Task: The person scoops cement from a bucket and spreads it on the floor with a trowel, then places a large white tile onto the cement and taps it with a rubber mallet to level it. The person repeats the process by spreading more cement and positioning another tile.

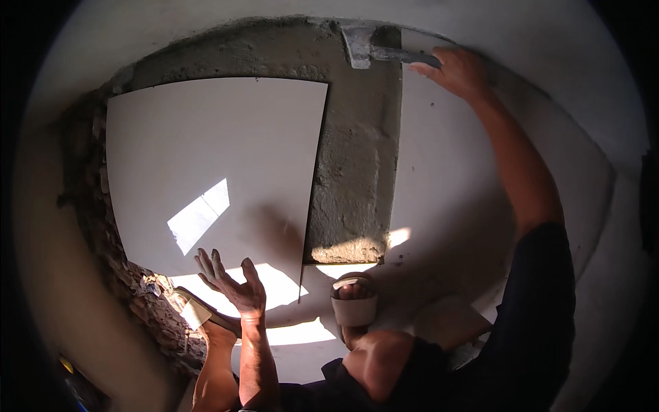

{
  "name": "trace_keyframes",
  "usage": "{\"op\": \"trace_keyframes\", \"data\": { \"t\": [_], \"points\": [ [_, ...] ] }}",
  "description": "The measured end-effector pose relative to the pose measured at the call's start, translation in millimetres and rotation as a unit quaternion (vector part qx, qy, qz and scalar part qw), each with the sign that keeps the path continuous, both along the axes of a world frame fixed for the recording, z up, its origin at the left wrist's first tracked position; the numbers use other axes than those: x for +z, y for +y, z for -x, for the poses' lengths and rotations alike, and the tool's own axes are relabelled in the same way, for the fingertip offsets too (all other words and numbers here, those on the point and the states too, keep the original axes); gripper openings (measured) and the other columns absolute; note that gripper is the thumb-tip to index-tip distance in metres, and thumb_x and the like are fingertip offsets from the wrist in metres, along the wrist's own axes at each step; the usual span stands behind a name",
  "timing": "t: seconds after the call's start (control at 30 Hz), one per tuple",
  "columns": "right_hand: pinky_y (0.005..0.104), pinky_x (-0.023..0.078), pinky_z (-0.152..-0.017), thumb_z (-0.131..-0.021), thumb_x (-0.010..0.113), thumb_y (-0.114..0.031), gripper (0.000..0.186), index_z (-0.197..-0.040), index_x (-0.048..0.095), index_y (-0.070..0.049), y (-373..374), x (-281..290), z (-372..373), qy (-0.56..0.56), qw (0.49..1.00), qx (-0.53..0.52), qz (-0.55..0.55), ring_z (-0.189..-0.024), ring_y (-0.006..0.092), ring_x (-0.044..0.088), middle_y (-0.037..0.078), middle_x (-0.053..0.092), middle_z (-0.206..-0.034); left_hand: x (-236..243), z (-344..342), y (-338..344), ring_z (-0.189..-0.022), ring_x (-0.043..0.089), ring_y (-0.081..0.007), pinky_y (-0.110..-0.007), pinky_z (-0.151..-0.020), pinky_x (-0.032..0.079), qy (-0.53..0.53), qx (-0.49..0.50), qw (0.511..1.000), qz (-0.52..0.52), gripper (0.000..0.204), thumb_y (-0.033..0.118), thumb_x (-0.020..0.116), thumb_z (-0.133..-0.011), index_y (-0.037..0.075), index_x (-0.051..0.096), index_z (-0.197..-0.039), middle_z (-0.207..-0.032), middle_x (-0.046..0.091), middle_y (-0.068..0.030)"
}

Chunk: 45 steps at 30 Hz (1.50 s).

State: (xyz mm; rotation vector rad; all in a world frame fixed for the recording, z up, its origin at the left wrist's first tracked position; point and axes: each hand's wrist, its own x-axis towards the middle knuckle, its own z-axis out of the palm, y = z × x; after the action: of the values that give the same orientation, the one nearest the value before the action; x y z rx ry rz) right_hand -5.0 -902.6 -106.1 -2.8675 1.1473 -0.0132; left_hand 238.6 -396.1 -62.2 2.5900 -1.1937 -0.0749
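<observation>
Near the back wall, my right hand (446,69) is closed on the dark handle of a trowel-like tool (358,48) with a grey, mortar-coated head, over the edge of the grey mortar bed (350,172). A large pale square tile (213,137) lies at the left, with a sunlit patch on it. My left hand (230,281) is open, fingers spread, palm up, near that tile’s lower edge; whether it touches the tile is unclear. A second pale tile surface (439,158) lies right of the mortar strip, under my right arm.
My sandalled feet (353,305) stand on pale flooring at the front, crossed by sunlight. Broken rubble (137,288) runs along the left side beside a plastered wall (55,240). A pale wall (240,14) curves across the back.
</observation>
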Motion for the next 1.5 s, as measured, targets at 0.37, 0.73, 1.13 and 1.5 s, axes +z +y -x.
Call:
{"op": "trace_keyframes", "data": {
  "t": [0.37,0.73,1.13,1.5],
  "points": [
    [0.0425,0.048,-0.064,-0.086,0.054,-0.068,0.068,-0.083,0.065,0.000,109.9,17.4,59.3,-0.150,0.897,-0.389,-0.149,-0.066,0.0301,0.062,0.014,0.063,-0.069,-1.0,-56.8,-26.3,-0.146,0.019,-0.0371,-0.062,-0.114,0.007,-0.018,-0.019,0.999,0.025,0.061,0.040,0.051,-0.097,0.010,0.032,-0.146,-0.153,0.031,-0.0172],
    [0.0449,0.042,-0.099,-0.094,0.048,-0.059,0.076,-0.130,0.051,0.008,392.4,-25.1,157.7,-0.127,0.701,-0.700,-0.039,-0.120,0.0412,0.053,0.027,0.057,-0.127,89.4,-277.0,17.3,-0.141,0.032,-0.0333,-0.061,-0.112,0.021,-0.254,-0.304,0.886,-0.239,0.053,0.030,0.058,-0.094,0.010,0.041,-0.141,-0.148,0.041,-0.0110],
    [0.0435,0.042,-0.098,-0.098,0.047,-0.036,0.048,-0.129,0.052,0.000,462.4,-74.1,227.5,0.037,0.670,-0.741,-0.039,-0.114,0.0359,0.053,0.023,0.056,-0.123,60.6,-400.9,107.0,-0.137,0.036,-0.0366,-0.056,-0.110,0.028,-0.217,-0.162,0.937,-0.222,0.053,0.037,0.054,-0.095,0.007,0.045,-0.137,-0.142,0.047,-0.0149],
    [0.0423,0.045,-0.089,-0.096,0.052,-0.030,0.033,-0.118,0.060,-0.007,467.5,-15.8,38.8,-0.140,0.873,-0.396,-0.249,-0.097,0.0308,0.059,0.016,0.064,-0.105,-62.8,-470.7,134.6,-0.127,0.045,-0.0410,-0.052,-0.105,0.035,0.002,0.102,0.970,-0.222,0.069,0.052,0.044,-0.094,0.001,0.040,-0.140,-0.136,0.048,-0.0258]
  ]
}}
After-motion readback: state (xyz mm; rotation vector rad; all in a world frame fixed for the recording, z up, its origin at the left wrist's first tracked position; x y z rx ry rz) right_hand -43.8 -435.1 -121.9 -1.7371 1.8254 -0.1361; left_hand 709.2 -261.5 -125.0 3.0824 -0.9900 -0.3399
